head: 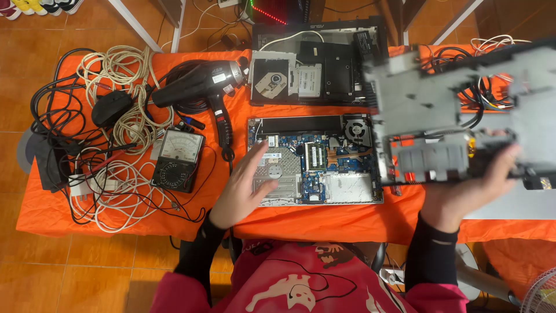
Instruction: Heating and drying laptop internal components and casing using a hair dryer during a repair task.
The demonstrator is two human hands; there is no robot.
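Orange cloth covers the whole surface (301,220), which stands on a brown tiled floor. Biggest thing in play is the grey laptop chassis panel (457,110), lifted off the cloth and blurred; the right hand (472,185) grips it from beneath along its near edge. It looks stiff and light but awkwardly broad, with thin plastic ribs that could crack, so the thicker frame edge seems the safer hold. Left of that hand lies the open laptop base (315,159), circuit board bare and fragile. The left hand (243,185) rests flat, fingers spread, on its near-left corner. Beyond it sit a second opened laptop (318,64) and a black hair dryer (200,87); further left, a tangle of cables (116,145) and an analogue multimeter (178,159) leave little open room.
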